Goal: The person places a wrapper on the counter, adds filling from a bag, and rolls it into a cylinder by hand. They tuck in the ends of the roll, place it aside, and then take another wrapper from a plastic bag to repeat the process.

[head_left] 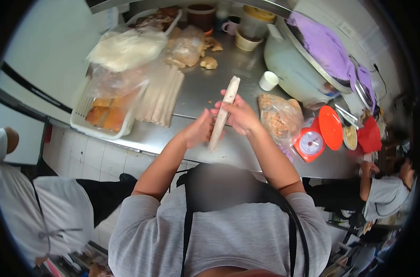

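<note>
A long, pale, unfried roll (223, 115) is held at a slant above the front of the steel counter. My right hand (241, 115) is closed round its upper half, thumb on the near face and fingers behind. My left hand (199, 130) is at the lower half; its fingers pass behind the roll and the thumb stands apart from it. Several similar rolls (160, 97) lie side by side on the counter to the left. A plastic bag of orange-and-white shredded filling (280, 117) sits to the right of my right hand.
A white basket (76, 108) with browned food stands left, under plastic bags. Right are a red scale (310, 144), an orange plate (331, 128), a white cup (268, 81) and a large pot (290, 64) with a purple cloth. People stand left (57, 207) and right (387, 196).
</note>
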Motion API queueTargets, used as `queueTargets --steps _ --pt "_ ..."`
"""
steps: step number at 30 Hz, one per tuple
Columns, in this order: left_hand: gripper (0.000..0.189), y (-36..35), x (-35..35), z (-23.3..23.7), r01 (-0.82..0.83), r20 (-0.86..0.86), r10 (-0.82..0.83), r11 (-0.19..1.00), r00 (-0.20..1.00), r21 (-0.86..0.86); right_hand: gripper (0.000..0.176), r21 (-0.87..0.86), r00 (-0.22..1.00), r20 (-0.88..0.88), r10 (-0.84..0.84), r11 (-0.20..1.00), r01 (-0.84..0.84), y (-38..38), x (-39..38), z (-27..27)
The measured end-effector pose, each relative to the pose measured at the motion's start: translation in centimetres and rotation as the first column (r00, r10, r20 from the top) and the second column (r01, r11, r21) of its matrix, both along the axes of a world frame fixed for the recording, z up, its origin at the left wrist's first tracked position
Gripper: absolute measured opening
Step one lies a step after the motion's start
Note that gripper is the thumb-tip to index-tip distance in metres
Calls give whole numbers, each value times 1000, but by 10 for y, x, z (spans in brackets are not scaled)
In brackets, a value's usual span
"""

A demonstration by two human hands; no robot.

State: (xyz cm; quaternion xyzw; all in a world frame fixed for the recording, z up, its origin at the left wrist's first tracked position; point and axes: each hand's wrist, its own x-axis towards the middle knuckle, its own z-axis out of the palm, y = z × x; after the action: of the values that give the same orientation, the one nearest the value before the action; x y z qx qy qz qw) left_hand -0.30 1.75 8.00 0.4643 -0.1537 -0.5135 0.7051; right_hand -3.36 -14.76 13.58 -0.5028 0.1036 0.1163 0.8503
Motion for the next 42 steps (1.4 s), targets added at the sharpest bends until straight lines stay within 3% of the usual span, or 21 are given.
queueTargets --steps 1,7,11,14,15,16,18,19,21,22,24,25,27,28,30,31,34,36,37,40,42 --pt "65 11 -7 -3 34 -36 -33 999 999 32 40 25 1000 -22 7 1000 -7 4 14 -7" --pt "38 80 1 2 -367 206 314 871 927 326 29 74 979 -166 118 992 -107 50 104 -38" --pt "47 112 14 11 -710 250 664 670 704 219 32 32 964 -186 192 981 -190 92 155 -39" --pt "51 129 13 18 -799 353 719 567 599 201 38 -44 947 -188 259 962 -271 108 183 -42" --pt "51 134 11 20 -816 388 721 540 574 205 36 -173 958 -257 126 970 -173 116 182 -34" --pt "47 140 9 25 -792 495 630 559 598 246 37 -201 961 -242 132 962 -182 117 184 -35" --pt "44 155 3 32 -739 518 557 623 649 255 38 -234 973 -156 168 951 -202 107 181 -31" --pt "43 162 3 36 -711 530 519 654 670 258 39 -248 992 -95 82 963 -104 102 178 -26" --pt "35 176 15 52 -761 650 471 589 596 272 40 -255 995 31 -92 962 96 98 172 -17" --pt "32 182 24 59 -785 705 439 555 557 275 39 -308 986 129 -101 941 137 100 169 -11" --pt "37 191 53 73 -786 901 54 513 431 345 38 -396 940 324 -106 888 236 104 162 -1" --pt "40 194 68 78 -793 927 -154 483 341 372 43 -515 880 475 -20 804 296 108 156 1" --pt "37 197 100 63 -863 977 -211 500 -34 78 52 -665 700 681 215 582 468 122 140 3" --pt "36 196 113 60 -853 945 -231 516 -230 -81 51 -685 633 723 277 408 604 132 130 12" --pt "37 185 121 93 -899 958 -287 420 -2 124 47 -586 520 742 423 33 810 151 114 31" --pt "37 181 121 112 -901 943 -310 366 118 233 44 -624 544 703 458 30 781 151 119 27" --pt "38 180 139 153 -923 973 9 319 229 215 36 -770 620 542 566 39 637 149 134 0" --pt "35 190 182 138 -922 956 -229 378 -181 -84 33 -888 654 377 656 55 457 142 138 -14" --pt "34 196 203 124 -875 867 -322 429 -380 -224 32 -884 659 407 633 92 458 141 127 -9" --pt "26 206 244 82 -923 653 -660 343 -370 -177 30 -856 667 505 548 222 466 134 112 -15" --pt "24 207 255 83 -965 652 -735 260 -183 23 31 -851 675 518 526 239 467 124 104 -13"
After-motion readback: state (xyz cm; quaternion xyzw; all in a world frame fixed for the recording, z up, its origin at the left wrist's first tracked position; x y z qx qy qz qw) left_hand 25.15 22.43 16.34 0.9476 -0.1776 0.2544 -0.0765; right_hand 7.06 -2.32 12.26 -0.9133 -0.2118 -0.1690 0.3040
